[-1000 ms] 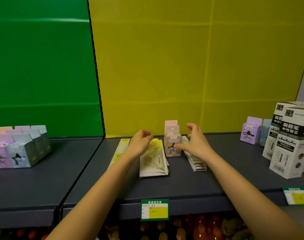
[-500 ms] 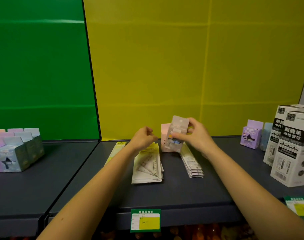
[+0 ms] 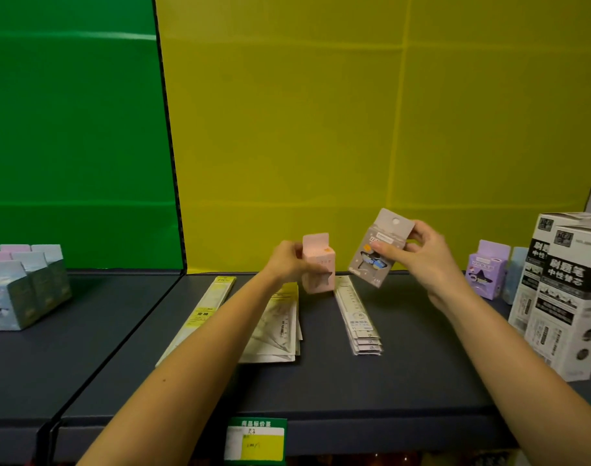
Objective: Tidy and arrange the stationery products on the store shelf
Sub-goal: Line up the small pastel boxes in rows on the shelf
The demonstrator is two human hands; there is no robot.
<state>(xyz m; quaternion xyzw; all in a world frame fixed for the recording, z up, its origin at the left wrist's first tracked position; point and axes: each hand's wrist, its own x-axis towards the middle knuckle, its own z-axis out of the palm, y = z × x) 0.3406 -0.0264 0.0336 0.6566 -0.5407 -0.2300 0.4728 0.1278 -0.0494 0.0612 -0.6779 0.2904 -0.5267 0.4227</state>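
My right hand (image 3: 420,255) grips a small grey-pink box (image 3: 378,250) with a shark picture, tilted and lifted above the dark shelf (image 3: 321,388). My left hand (image 3: 285,262) grips a plain pink box (image 3: 319,265) by its left side, held upright just above the shelf's middle. Flat ruler packs lie below: a long yellow one (image 3: 203,314), a stack of set squares (image 3: 277,327) and a stack of white rulers (image 3: 359,317).
Pastel boxes (image 3: 21,287) are grouped on the left shelf section. At the right stand a purple box (image 3: 487,269), a pale blue box (image 3: 516,275) and tall white refill cartons (image 3: 566,297). A green and yellow price tag (image 3: 257,438) hangs on the front edge.
My right hand has lifted the shark box off the shelf and carried it up and right. My left hand has closed on the pink box that stood behind it.
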